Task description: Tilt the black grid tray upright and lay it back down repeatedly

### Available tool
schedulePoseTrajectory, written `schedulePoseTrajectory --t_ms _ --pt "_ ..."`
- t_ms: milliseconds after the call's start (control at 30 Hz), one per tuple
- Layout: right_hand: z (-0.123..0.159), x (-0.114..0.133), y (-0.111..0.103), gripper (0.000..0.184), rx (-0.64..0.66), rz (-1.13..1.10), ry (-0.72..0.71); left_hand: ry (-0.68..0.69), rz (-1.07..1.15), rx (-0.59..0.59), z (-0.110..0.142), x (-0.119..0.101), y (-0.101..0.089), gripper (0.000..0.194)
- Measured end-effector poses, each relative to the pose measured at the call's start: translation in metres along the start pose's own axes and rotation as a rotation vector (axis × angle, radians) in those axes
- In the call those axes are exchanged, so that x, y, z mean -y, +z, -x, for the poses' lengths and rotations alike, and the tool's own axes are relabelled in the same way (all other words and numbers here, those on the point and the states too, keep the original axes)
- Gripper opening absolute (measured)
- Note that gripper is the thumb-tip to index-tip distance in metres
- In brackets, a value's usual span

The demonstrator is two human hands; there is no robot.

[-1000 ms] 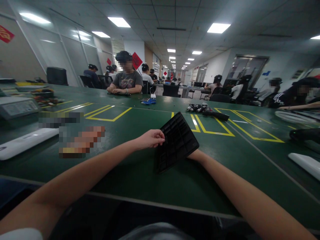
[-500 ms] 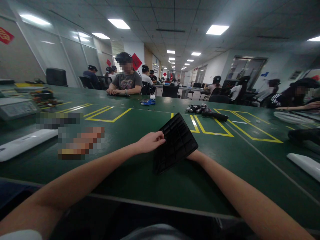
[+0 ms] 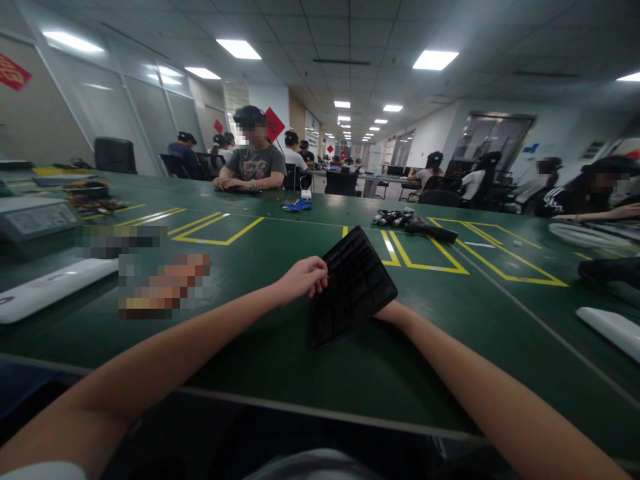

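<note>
A black ribbed plastic panel [image 3: 353, 287] stands tilted on the green table [image 3: 280, 353] in front of me, its lower corner resting on the surface. My left hand [image 3: 303, 278] is at the panel's left edge with the fingers curled together in a pinch; a thin small item seems to stick out of the fingertips, too small to name. My right hand is hidden behind the panel; only the right wrist [image 3: 393, 311] shows at the panel's lower right edge, so the fingers cannot be seen.
Yellow tape rectangles [image 3: 425, 257] mark the table. Black tools [image 3: 413, 223] lie beyond the panel, a blue item [image 3: 296, 203] farther back. White flat parts [image 3: 53, 287] lie at left, another white part [image 3: 610, 330] at right. Other people sit along the table's far and right sides.
My left hand's fingers have shifted slightly at the panel's left edge, from resting on it to a pinch. The panel has barely moved.
</note>
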State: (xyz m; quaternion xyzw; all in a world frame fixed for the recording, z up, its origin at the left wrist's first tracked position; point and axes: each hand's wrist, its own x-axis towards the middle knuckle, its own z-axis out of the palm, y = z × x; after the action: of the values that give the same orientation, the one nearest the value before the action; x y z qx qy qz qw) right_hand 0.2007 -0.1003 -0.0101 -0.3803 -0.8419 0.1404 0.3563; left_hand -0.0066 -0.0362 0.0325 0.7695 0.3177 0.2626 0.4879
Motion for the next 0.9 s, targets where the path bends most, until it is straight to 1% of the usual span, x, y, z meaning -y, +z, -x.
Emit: schedulePoseTrajectory --t_ms 67,100,133,167,200,267,333,400,500,567,633,667,733,800,867,900 --pt "-0.001 0.002 0.000 0.057 0.009 -0.001 -0.002 -0.153 0.298 -0.021 -0.002 0.000 -0.001 0.007" --pt "-0.001 0.002 -0.001 0.058 0.015 -0.006 -0.001 -0.199 0.379 -0.015 -0.003 0.000 -0.001 0.008" --pt "-0.001 0.002 -0.001 0.058 0.018 -0.017 0.003 -0.222 0.396 -0.001 -0.003 0.000 -0.002 0.011" --pt "0.000 0.002 -0.001 0.058 0.017 -0.034 0.012 -0.222 0.350 0.024 -0.003 0.000 -0.003 0.016" --pt "0.000 0.001 -0.001 0.058 0.013 -0.054 0.021 -0.201 0.257 0.059 -0.003 0.001 -0.004 0.022" --pt "0.001 0.000 0.000 0.058 -0.003 -0.095 0.038 -0.103 0.017 0.123 -0.001 0.002 -0.005 0.038" --pt "0.002 -0.004 0.002 0.057 -0.034 -0.110 0.040 0.019 -0.203 0.152 0.000 0.004 -0.005 0.048" --pt "0.001 -0.009 0.006 0.056 -0.072 -0.104 0.031 0.141 -0.401 0.115 0.001 0.005 -0.004 0.046" --pt "-0.003 -0.017 0.009 0.057 -0.134 -0.093 0.028 0.301 -0.664 0.006 0.000 0.005 -0.004 0.037" --pt "-0.007 -0.022 0.004 0.055 -0.131 -0.054 0.062 0.327 -0.768 -0.095 -0.004 0.005 -0.011 0.035" --pt "-0.008 -0.027 -0.013 0.052 -0.096 0.056 0.164 0.259 -0.847 -0.224 -0.010 0.005 -0.027 0.037" --pt "-0.007 -0.029 -0.025 0.052 -0.080 0.143 0.244 0.196 -0.888 -0.289 -0.014 0.006 -0.038 0.038" --pt "0.002 -0.035 -0.052 0.060 -0.126 0.369 0.455 0.030 -0.975 -0.390 -0.020 0.009 -0.065 0.040" --pt "0.016 -0.043 -0.078 0.060 -0.155 0.603 0.671 -0.168 -1.059 -0.451 -0.024 0.017 -0.093 0.041" --pt "0.034 -0.052 -0.096 0.057 -0.132 0.750 0.860 -0.355 -1.114 -0.477 -0.024 0.027 -0.117 0.044" --pt "0.043 -0.056 -0.101 0.057 -0.108 0.788 0.937 -0.421 -1.114 -0.487 -0.024 0.033 -0.126 0.045"
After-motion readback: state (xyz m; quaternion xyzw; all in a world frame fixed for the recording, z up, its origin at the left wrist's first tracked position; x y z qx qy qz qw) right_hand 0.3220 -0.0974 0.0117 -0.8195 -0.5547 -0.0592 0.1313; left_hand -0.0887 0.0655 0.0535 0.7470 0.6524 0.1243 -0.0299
